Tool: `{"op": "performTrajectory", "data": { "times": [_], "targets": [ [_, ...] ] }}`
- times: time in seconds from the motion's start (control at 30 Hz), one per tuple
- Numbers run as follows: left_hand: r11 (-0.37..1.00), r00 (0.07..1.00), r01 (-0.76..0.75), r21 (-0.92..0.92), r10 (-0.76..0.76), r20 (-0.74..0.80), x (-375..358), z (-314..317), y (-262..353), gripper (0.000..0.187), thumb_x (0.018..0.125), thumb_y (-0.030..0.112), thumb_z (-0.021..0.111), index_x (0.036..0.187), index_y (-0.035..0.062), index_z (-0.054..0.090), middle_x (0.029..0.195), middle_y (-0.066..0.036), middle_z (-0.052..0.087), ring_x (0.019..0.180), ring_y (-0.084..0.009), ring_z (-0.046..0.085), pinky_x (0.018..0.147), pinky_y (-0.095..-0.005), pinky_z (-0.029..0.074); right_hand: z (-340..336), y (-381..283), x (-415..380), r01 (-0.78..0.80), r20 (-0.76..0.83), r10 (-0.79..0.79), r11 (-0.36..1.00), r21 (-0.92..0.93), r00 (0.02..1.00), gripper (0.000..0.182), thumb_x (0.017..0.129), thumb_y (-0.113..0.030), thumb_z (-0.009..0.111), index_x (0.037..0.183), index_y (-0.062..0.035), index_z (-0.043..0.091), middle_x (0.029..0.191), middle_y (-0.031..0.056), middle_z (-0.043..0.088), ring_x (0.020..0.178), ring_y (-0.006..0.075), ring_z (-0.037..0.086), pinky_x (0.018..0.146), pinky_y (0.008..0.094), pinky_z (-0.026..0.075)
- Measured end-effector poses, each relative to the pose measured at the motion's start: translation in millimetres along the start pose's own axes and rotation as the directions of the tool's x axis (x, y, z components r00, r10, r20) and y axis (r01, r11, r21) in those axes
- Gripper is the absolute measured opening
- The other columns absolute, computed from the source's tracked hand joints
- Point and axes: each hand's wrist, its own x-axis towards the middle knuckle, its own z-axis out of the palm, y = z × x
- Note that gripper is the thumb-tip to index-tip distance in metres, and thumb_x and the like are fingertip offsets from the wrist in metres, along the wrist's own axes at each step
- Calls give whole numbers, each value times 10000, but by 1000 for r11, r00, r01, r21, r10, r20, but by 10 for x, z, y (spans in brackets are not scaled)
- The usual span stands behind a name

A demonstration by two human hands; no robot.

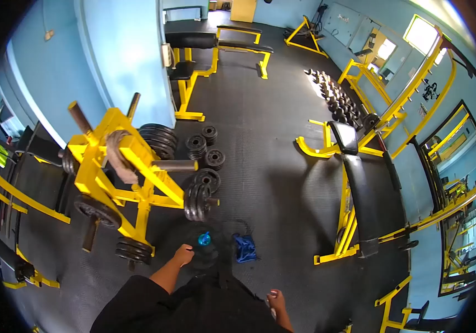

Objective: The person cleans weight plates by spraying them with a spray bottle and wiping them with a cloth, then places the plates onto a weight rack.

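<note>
My left hand (183, 255) hangs in front of my body, fingers curled, near a blue bottle (204, 238) on the black floor; whether it holds anything is too small to tell. Lower right, beside my black clothing, is my right hand (275, 300) with its fingers bent inward; its contents cannot be made out. A blue drawstring bag (245, 248) lies on the floor right of the bottle. The yellow plate rack (144, 208) stands to the left, with a greyish cloth (119, 158) draped over it and black weight plates (198, 202) on its pegs.
Loose plates (214, 159) are stacked on the floor beside the rack. A black padded bench (361, 200) with a yellow frame and a barbell (468, 198) stand at the right. Dumbbells (337, 100) line the floor farther back. More benches (246, 47) stand at the back; mirrors (459, 216) hang right.
</note>
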Motion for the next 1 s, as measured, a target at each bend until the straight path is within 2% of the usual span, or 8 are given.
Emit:
{"op": "performTrajectory", "data": {
  "times": [0.13, 0.27, 0.47, 0.63, 0.7, 0.8, 0.9, 1.0],
  "targets": [
    [999, 995, -33, 29, 30, 90, 347, 407, 812, 403, 790, 221, 662, 1160, 71, 607, 1070, -163, 670, 1026, -298, 645, 901, -368, 495, -923, 28, 436, -158, -128, 185, 968, 195, 974, 402, 840, -46, 655, 1205, 15, 498, 817, 111, 613, 713, 197, 630, 579, 354, 526],
    [997, 993, -51, -66, 58, 105, 482, 491, 1297, 394, 794, 224, 657, 1157, 77, 607, 992, -130, 686, 959, -286, 664, 861, -375, 512, -1685, -356, 580, -562, -147, 579, 814, 145, 802, 281, 852, -111, 626, 1126, -62, 591, 950, 104, 624, 772, 230, 621, 645, 379, 508],
    [999, 990, 23, -49, -30, -136, 830, 583, 1086, 389, 791, 242, 665, 1148, 92, 627, 1019, -161, 698, 985, -336, 668, 863, -388, 522, -2052, -704, 2075, -529, 73, 529, 849, -21, 846, 213, 893, -145, 580, 1099, -89, 584, 936, 85, 626, 752, 231, 620, 603, 364, 492],
    [912, 809, 323, -253, -404, -426, 584, 829, 940, 301, 790, 204, 650, 1063, 79, 662, 1037, -178, 690, 1002, -329, 662, 890, -392, 510, -1981, -1843, 4061, -466, 326, 497, 868, -173, 804, 158, 934, -180, 533, 1071, -117, 578, 923, 65, 628, 733, 232, 619, 561, 348, 475],
    [879, 750, 352, -321, -470, -466, 476, 1074, 1265, 295, 789, 200, 654, 1057, 75, 659, 1023, -176, 690, 983, -327, 664, 891, -397, 507, -1811, -2707, 4695, -201, 309, 260, 957, -211, 915, 112, 948, -223, 536, 976, -120, 573, 730, 40, 585, 534, 160, 561, 392, 271, 365],
    [661, 556, 409, -630, -727, -403, 241, 1527, 1617, 305, 792, 189, 670, 1069, 66, 637, 1006, -161, 680, 938, -303, 661, 852, -399, 516, -1722, -3876, 5618, 136, 386, 30, 909, -394, 922, 180, 898, -146, 606, 1054, -64, 569, 741, 49, 601, 547, 164, 577, 432, 300, 439],
    [583, 537, 384, -716, -772, -340, 291, 2244, 1757, 337, 798, 180, 681, 1104, 64, 602, 1010, -138, 667, 900, -262, 654, 784, -378, 527, -1542, -4576, 6673, 560, 504, -340, 730, -391, 794, 270, 853, -117, 654, 1098, -34, 575, 785, 67, 617, 586, 170, 599, 516, 315, 508],
    [501, 540, 265, -824, -785, -304, 136, 2688, 2529, 381, 804, 164, 679, 1162, 92, 570, 997, -120, 661, 876, -219, 646, 737, -351, 528, -1236, -5601, 6903, 525, 606, -206, 745, -412, 768, 285, 853, -147, 653, 1097, -23, 574, 842, 77, 627, 620, 162, 608, 576, 311, 523]
  ]
}}
